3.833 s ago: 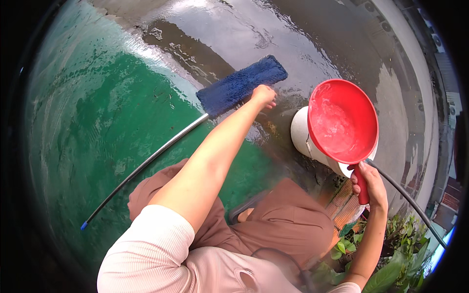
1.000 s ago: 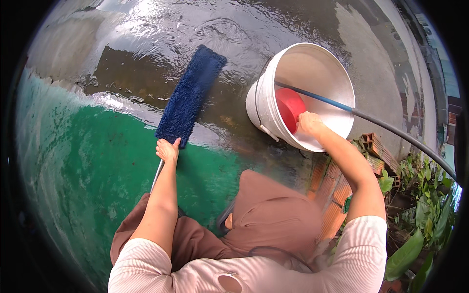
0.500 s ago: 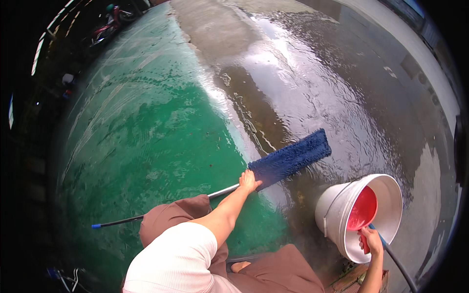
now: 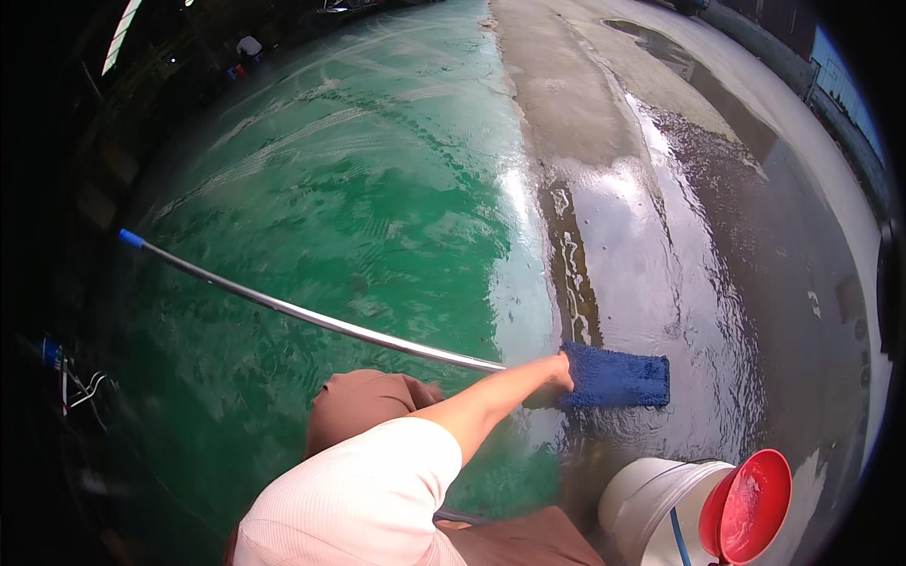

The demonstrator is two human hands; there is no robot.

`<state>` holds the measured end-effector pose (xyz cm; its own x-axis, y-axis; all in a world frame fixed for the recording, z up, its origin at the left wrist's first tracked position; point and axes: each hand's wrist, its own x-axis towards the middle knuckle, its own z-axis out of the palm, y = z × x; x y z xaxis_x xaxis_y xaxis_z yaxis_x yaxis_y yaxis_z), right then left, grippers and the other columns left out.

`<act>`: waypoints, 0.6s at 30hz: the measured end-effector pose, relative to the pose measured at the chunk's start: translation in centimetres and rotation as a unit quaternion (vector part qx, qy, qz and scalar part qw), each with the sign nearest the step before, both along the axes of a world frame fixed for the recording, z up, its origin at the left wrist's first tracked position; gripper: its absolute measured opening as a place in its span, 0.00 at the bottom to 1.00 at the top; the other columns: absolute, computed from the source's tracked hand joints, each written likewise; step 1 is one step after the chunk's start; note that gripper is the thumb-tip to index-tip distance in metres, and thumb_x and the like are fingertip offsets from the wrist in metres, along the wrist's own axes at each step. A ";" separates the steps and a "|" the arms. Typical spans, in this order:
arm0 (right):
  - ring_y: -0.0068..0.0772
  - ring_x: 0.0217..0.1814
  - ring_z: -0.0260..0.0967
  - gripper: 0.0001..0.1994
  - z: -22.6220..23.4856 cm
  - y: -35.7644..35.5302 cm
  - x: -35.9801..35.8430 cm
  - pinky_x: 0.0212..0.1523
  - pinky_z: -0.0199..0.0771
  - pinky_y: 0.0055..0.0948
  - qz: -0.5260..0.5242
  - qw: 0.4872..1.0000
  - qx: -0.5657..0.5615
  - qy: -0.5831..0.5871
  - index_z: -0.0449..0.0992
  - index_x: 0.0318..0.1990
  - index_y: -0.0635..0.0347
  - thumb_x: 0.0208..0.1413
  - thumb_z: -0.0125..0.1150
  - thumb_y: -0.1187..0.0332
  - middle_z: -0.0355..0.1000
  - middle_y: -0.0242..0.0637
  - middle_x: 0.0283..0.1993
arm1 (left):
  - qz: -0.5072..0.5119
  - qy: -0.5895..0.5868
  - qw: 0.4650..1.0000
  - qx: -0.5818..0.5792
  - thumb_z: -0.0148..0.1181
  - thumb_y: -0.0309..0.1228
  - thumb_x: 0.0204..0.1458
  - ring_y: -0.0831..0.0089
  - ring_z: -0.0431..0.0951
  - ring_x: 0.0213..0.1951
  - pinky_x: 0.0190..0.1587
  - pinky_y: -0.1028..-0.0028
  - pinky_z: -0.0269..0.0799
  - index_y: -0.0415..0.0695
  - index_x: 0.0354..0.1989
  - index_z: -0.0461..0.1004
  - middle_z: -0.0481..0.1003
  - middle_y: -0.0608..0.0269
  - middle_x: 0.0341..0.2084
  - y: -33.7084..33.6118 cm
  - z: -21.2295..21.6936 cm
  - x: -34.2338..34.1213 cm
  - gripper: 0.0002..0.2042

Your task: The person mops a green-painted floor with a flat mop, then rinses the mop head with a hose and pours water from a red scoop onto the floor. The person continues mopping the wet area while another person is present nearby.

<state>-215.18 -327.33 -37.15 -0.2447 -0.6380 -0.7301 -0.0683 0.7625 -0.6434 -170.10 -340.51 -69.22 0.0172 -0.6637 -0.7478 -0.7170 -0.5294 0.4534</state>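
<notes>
My left hand (image 4: 563,372) is closed at the near end of a flat mop, next to its shaggy blue mop pad (image 4: 618,377); its fingertips are partly hidden. The silver mop pole (image 4: 330,324) runs off to the left, ending in a blue cap. A red plastic dipper (image 4: 769,505) with a wet inside is tilted over the rim of a white bucket (image 4: 628,505) at the lower right. The dipper's handle runs out at the lower edge, and my right hand is out of the picture there.
A blue hose (image 4: 679,538) sticks into the bucket. Wet green painted floor (image 4: 396,226) lies on the left, and wet grey concrete (image 4: 642,245) with shallow water on the right. A bent knee in brown trousers (image 4: 363,406) is close to the pole.
The mop has swung, its pad moving right and nearer and its pole end rising at the left. The red dipper has come up out of the bucket to the right. The view has shifted too.
</notes>
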 end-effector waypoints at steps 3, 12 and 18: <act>0.18 0.15 0.54 0.20 2.9 -1.0 2.2 0.13 0.53 0.17 0.065 0.997 -0.036 0.000 0.66 0.40 0.59 0.55 0.48 0.50 0.61 0.26 0.22 | -0.089 -0.031 0.994 0.054 0.65 0.42 0.38 0.63 0.76 0.30 0.25 0.70 0.73 0.25 0.58 0.41 0.72 0.44 0.39 -5.1 6.3 1.8 0.47; 0.23 0.11 0.59 0.19 -0.9 -10.3 10.3 0.10 0.60 0.22 0.279 0.951 -0.129 0.029 0.69 0.31 0.63 0.55 0.49 0.53 0.61 0.31 0.15 | -0.388 -0.250 0.887 0.032 0.67 0.46 0.34 0.66 0.69 0.51 0.48 0.62 0.66 0.55 0.47 0.73 0.68 0.65 0.51 -15.8 15.2 -2.3 0.27; 0.22 0.11 0.59 0.19 -2.5 -14.7 18.6 0.11 0.59 0.23 0.362 0.909 -0.164 0.125 0.70 0.27 0.64 0.55 0.50 0.54 0.62 0.31 0.15 | -0.274 -0.281 0.911 -0.125 0.68 0.43 0.33 0.60 0.52 0.62 0.50 0.53 0.60 0.58 0.60 0.58 0.40 0.57 0.65 -15.0 13.2 -3.3 0.39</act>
<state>-196.60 -342.06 -39.68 0.1940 -0.8716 -0.4501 -0.6516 0.2285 -0.7233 -173.41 -355.53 -55.98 -0.0347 -0.8366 -0.5467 -0.9988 0.0475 -0.0092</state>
